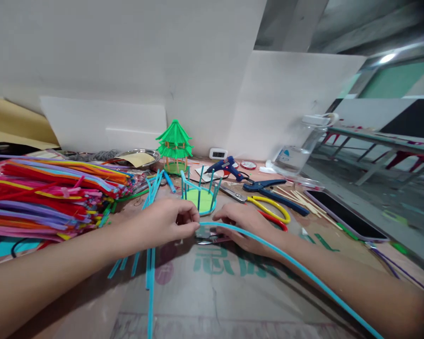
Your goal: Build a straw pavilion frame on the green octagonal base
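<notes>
My left hand (169,222) is closed in a pinch on the end of a long light-blue pipe cleaner (286,259) that runs back over my right forearm. My right hand (245,226) is closed on a small dark tool (207,234), partly hidden, that meets the pipe cleaner's end between the two hands. Just beyond my hands stands a small round green base with upright blue posts (199,195). A finished green-roofed pavilion model (175,143) stands farther back.
A big heap of coloured pipe cleaners (49,193) fills the left. Cut blue pieces (150,263) lie under my left arm. A blue glue gun (226,168), pliers (268,188), yellow-handled cutters (272,207), wooden sticks (304,200), a phone (342,214) and a glass jar (298,150) lie right.
</notes>
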`<state>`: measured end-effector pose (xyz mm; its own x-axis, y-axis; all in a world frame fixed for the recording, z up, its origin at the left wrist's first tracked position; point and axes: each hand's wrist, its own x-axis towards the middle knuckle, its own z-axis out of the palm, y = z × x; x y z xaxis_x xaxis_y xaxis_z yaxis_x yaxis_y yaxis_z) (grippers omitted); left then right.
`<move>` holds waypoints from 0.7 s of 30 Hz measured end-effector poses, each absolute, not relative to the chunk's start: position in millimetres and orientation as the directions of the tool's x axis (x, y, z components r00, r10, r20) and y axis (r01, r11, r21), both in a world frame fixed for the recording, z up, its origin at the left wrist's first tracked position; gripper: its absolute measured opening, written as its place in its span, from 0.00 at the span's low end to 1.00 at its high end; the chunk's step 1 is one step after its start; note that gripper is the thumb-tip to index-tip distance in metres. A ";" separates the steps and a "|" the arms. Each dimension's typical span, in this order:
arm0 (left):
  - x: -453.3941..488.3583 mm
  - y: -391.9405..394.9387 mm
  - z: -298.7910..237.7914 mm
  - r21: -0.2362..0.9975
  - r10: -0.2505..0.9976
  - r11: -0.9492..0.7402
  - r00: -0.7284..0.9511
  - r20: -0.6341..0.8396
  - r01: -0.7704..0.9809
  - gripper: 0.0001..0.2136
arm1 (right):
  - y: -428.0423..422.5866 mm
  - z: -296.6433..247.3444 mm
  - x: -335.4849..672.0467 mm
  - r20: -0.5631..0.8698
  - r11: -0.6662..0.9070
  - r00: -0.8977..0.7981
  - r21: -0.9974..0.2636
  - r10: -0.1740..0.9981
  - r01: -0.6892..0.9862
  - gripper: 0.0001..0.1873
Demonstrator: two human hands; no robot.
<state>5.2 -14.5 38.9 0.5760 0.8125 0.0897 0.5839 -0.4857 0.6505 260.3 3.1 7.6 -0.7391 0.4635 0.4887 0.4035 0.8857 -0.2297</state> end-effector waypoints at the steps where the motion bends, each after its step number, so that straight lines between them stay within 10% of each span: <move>1: 7.3 -13.6 33.1 0.688 0.832 -0.441 0.549 0.075 0.576 0.06 | 1.4 9.7 260.5 0.507 0.907 -0.753 -0.208 0.420 0.366 0.13; 9: 18.5 -14.4 9.1 0.829 0.872 -0.284 0.490 0.014 0.481 0.07 | -17.9 16.3 261.7 0.650 0.954 -0.704 -0.130 0.288 0.270 0.24; 15: 20.9 -16.2 3.8 0.832 0.871 -0.324 0.485 0.076 0.450 0.08 | -22.7 20.7 260.3 0.589 0.911 -0.808 0.345 -0.020 0.228 0.10; 21: 21.1 -19.2 -0.4 0.791 0.841 -0.416 0.521 0.147 0.448 0.07 | -20.5 15.3 256.9 0.523 0.850 -0.834 0.348 0.175 0.396 0.14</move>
